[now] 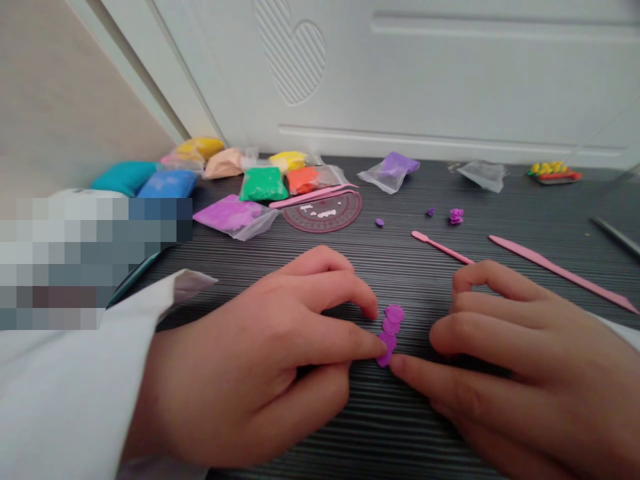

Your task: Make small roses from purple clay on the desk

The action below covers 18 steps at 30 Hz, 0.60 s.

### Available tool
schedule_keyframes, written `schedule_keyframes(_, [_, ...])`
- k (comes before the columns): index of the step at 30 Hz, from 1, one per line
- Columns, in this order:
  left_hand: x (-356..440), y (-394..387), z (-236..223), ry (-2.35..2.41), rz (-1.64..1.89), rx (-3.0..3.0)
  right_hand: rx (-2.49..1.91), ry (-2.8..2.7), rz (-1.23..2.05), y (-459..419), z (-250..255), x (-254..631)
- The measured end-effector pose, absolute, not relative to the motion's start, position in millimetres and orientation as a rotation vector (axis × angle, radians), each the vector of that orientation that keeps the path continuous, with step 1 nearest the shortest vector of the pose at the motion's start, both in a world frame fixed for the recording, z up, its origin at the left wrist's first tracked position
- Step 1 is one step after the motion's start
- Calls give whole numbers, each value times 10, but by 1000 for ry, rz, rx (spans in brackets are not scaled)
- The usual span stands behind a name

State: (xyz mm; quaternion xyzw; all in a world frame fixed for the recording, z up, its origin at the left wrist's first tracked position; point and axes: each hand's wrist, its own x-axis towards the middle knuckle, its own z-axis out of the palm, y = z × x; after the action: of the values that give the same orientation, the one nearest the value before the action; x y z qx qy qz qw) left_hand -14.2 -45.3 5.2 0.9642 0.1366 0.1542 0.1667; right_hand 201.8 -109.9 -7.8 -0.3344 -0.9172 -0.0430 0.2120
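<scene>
On the dark ribbed surface (pixel 320 263), teal (pixel 125 178), blue (pixel 167 185), purple-pink (pixel 233 213) and green (pixel 263 185) clay packets are seen at the far left. The left hand (pixel 255 353) is held loosely open with bent fingers, and its index fingertip is pressed onto the lower part of a strip of overlapping purple clay discs (pixel 391 327). White bits are scattered on a dark red patterned disc (pixel 323 223), lying behind the left hand. The strip is laid flat between the hands, and its near end is met by a fingertip of the right hand (pixel 535 360), which is also loosely open, its other fingers curled. Beyond them, a small purple pellet (pixel 380 223), a slim pink tool (pixel 443 247) and a ruffled purple clay piece (pixel 456 216) are placed. A pink clay knife (pixel 560 272) is set beyond the right hand.
</scene>
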Motion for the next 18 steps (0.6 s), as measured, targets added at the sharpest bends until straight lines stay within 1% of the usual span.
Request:
schedule_keyframes(5, [-124,-441,51,384,418,2754,-927,-2551,-191,-1094,-75,1992])
schedule_keyframes(18, [-148,-476,53,352,380,2806,-904,-2579,-182,-1089,-100,2012])
